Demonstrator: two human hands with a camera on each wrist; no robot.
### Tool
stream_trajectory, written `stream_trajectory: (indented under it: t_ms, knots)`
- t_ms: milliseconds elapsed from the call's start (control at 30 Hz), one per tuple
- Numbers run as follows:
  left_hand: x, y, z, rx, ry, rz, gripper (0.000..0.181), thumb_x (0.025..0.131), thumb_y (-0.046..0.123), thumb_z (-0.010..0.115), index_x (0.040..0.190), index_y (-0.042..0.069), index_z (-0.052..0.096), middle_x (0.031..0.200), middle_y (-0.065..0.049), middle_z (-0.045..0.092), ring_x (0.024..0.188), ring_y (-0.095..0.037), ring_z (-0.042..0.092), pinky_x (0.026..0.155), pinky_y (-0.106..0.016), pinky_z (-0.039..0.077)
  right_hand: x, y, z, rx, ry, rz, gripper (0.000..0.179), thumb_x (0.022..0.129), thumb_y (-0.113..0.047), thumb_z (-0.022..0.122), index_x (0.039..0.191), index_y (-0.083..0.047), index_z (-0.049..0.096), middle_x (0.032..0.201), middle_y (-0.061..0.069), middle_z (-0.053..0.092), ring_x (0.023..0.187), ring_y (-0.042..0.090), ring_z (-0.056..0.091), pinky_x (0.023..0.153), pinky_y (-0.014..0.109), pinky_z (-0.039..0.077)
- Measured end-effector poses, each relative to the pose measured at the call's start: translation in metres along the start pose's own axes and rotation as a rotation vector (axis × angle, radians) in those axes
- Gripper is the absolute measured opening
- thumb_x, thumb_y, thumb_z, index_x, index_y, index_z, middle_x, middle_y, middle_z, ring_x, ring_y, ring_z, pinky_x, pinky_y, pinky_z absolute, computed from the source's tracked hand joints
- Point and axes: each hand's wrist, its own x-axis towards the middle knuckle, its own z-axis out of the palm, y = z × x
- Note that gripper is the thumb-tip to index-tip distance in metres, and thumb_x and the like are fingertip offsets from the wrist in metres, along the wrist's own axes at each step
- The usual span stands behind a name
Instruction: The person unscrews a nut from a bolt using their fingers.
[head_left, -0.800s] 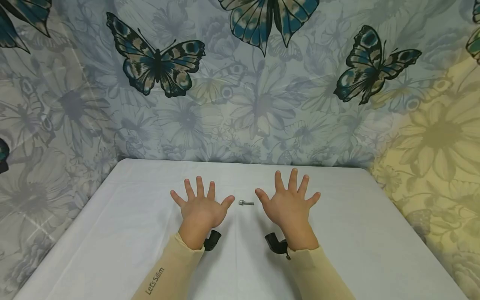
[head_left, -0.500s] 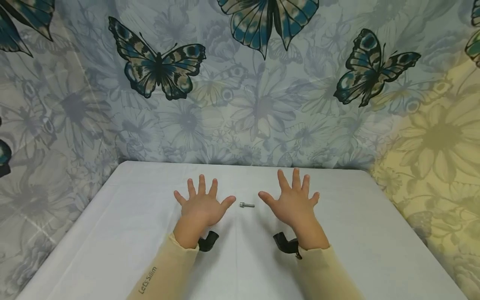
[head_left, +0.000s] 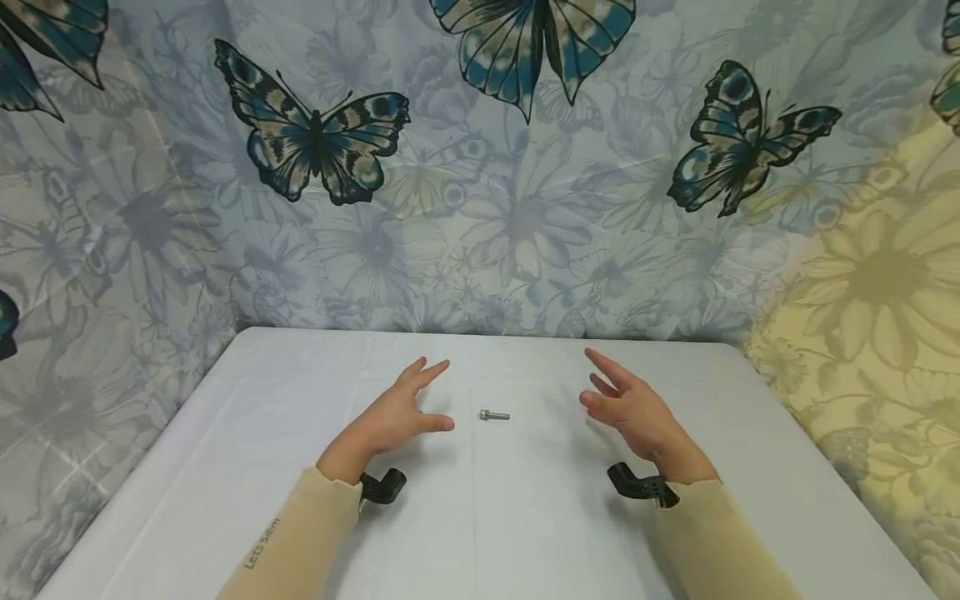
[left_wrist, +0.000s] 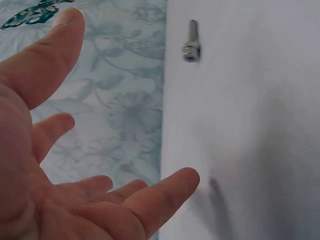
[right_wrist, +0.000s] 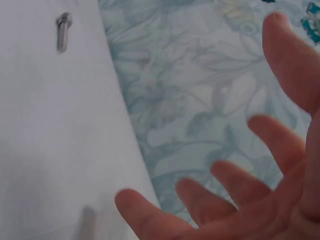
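A small silver bolt (head_left: 494,415) lies on the white tabletop between the two hands, its thicker head toward the left. My left hand (head_left: 393,417) hovers to its left, fingers spread and thumb held apart, with nothing in it. To the right of the bolt my right hand (head_left: 633,410) is raised over the table, palm turned inward, fingers loosely extended and holding nothing. Both wrist views show the bolt (left_wrist: 191,42) well away from the fingertips; in the right wrist view the bolt (right_wrist: 63,32) sits near the upper left corner.
White cloth covers the table (head_left: 480,533), whose far edge meets a wall covering (head_left: 525,250) printed with flowers and butterflies. A black wrist-camera mount (head_left: 384,486) sticks out from the left cuff, and another mount (head_left: 637,483) from the right cuff.
Both hands have turned from backs up with fingers fanned to palms facing inward. They have drawn apart, the right one moving further right. The bolt stays where it was on the table.
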Motion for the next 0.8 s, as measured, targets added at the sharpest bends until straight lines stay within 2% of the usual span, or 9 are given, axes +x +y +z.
stream_trajectory:
  t_ms: [100, 200, 333, 433, 600, 800]
  knots:
    - [0.003, -0.009, 0.007, -0.043, -0.015, -0.004, 0.083, 0.083, 0.026, 0.084, 0.153, 0.036, 0.041, 0.166, -0.005, 0.002, 0.132, -0.042, 0.045, 0.106, -0.056, 0.033, 0.004, 0.015, 0.003, -0.048, -0.061, 0.008, 0.079, 0.093, -0.017, 0.073, 0.158, -0.015, 0.028, 0.165, 0.005, 0.006, 0.148, 0.033, 0.015, 0.102, 0.041, 0.043]
    - [0.006, -0.012, 0.013, -0.058, -0.018, -0.008, 0.074, 0.083, 0.024, 0.084, 0.148, 0.033, 0.049, 0.166, -0.006, 0.004, 0.129, -0.04, 0.049, 0.105, -0.051, 0.037, 0.01, 0.026, 0.012, -0.163, -0.096, 0.009, 0.076, 0.09, -0.022, 0.076, 0.155, -0.012, 0.038, 0.164, 0.008, 0.015, 0.146, 0.033, 0.022, 0.106, 0.043, 0.039]
    - [0.01, -0.011, 0.019, -0.058, -0.026, -0.006, 0.065, 0.084, 0.021, 0.083, 0.143, 0.028, 0.057, 0.165, -0.006, 0.006, 0.127, -0.037, 0.052, 0.103, -0.044, 0.042, 0.019, 0.034, 0.028, -0.315, -0.071, 0.026, 0.07, 0.087, -0.027, 0.08, 0.148, -0.013, 0.049, 0.161, 0.011, 0.026, 0.141, 0.033, 0.035, 0.109, 0.045, 0.035]
    - [0.014, -0.01, 0.025, -0.044, -0.032, -0.007, 0.059, 0.086, 0.021, 0.081, 0.14, 0.025, 0.06, 0.165, -0.007, 0.008, 0.127, -0.037, 0.052, 0.102, -0.043, 0.044, 0.025, 0.034, 0.04, -0.389, -0.036, 0.034, 0.063, 0.087, -0.026, 0.08, 0.144, -0.014, 0.055, 0.159, 0.009, 0.032, 0.135, 0.036, 0.044, 0.106, 0.048, 0.038]
    - [0.021, -0.008, 0.033, 0.056, -0.032, 0.002, 0.051, 0.089, 0.023, 0.078, 0.137, 0.022, 0.063, 0.162, -0.007, 0.022, 0.125, -0.036, 0.054, 0.101, -0.046, 0.044, 0.034, 0.033, 0.061, -0.502, 0.008, 0.022, 0.054, 0.085, -0.025, 0.081, 0.136, -0.017, 0.064, 0.153, 0.006, 0.042, 0.131, 0.033, 0.047, 0.105, 0.049, 0.038]
    - [0.031, -0.006, 0.042, 0.237, -0.012, 0.07, 0.041, 0.091, 0.024, 0.075, 0.131, 0.018, 0.067, 0.151, -0.012, 0.044, 0.121, -0.031, 0.057, 0.102, -0.046, 0.042, 0.044, 0.031, 0.082, -0.662, 0.026, -0.007, 0.044, 0.085, -0.027, 0.082, 0.126, -0.018, 0.071, 0.15, 0.006, 0.047, 0.135, 0.031, 0.044, 0.103, 0.048, 0.039]
